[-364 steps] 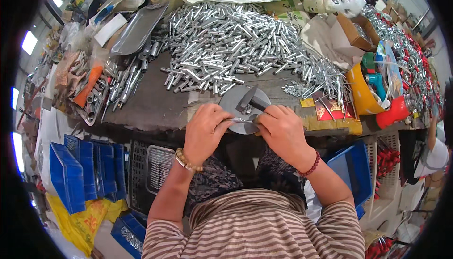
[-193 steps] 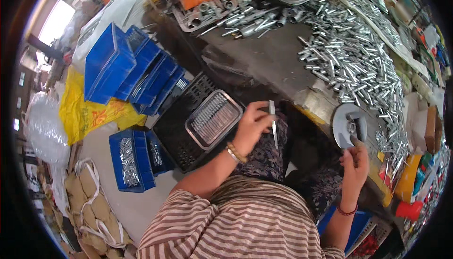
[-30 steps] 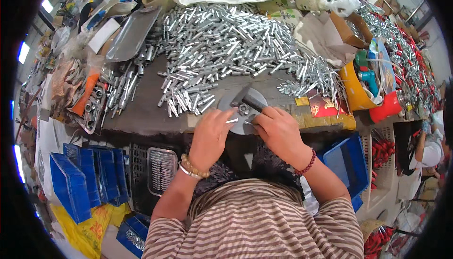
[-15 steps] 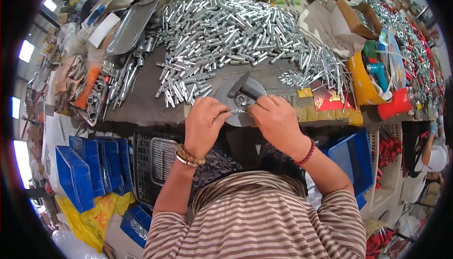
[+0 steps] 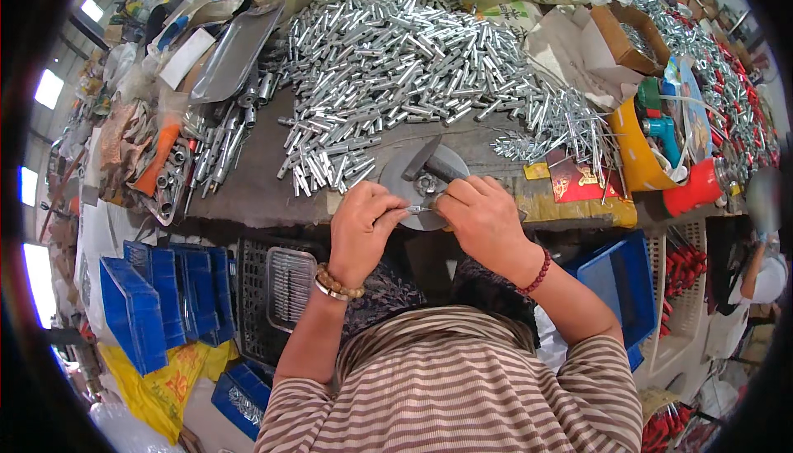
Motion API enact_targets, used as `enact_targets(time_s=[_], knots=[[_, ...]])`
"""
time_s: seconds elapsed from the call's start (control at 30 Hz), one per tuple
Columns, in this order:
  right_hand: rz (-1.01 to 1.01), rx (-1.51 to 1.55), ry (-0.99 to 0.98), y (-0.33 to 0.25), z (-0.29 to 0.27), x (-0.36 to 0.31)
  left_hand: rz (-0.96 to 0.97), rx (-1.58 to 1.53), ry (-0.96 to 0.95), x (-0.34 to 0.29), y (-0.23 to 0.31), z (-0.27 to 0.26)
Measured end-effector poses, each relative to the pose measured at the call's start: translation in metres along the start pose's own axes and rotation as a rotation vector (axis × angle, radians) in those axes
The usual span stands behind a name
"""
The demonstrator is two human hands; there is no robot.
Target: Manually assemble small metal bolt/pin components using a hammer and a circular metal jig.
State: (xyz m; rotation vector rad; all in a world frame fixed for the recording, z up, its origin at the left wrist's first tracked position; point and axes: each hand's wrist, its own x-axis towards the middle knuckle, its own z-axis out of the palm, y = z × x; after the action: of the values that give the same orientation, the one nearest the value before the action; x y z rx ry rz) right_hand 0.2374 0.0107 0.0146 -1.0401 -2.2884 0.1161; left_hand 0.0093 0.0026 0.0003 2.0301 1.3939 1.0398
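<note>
both hands, left hand and right hand, pinch a small metal piece between them (fingertips touching).

A small silvery metal pin is lying level between both hands' fingertips, at the near edge of a round grey metal disc. The disc is resting flat at the workbench's front edge, a dark block sitting on top.
</note>
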Motion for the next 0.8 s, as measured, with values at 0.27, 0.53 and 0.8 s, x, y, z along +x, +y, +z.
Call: enact_targets(time_s=[0.27,0.53,0.8], knots=[[-0.002,-0.012,0.003,-0.005,0.008,-0.002,0.003,-0.047,0.011,0.0,0.005,-0.001],[0.391,-0.168,0.188,0.047,-0.033,-0.018,-0.013,-0.053,0.016,-0.003,0.006,-0.002],[0.432,-0.307,0.099,0.07,-0.028,-0.016,-0.005,-0.078,0.008,-0.002,0.004,-0.002]])
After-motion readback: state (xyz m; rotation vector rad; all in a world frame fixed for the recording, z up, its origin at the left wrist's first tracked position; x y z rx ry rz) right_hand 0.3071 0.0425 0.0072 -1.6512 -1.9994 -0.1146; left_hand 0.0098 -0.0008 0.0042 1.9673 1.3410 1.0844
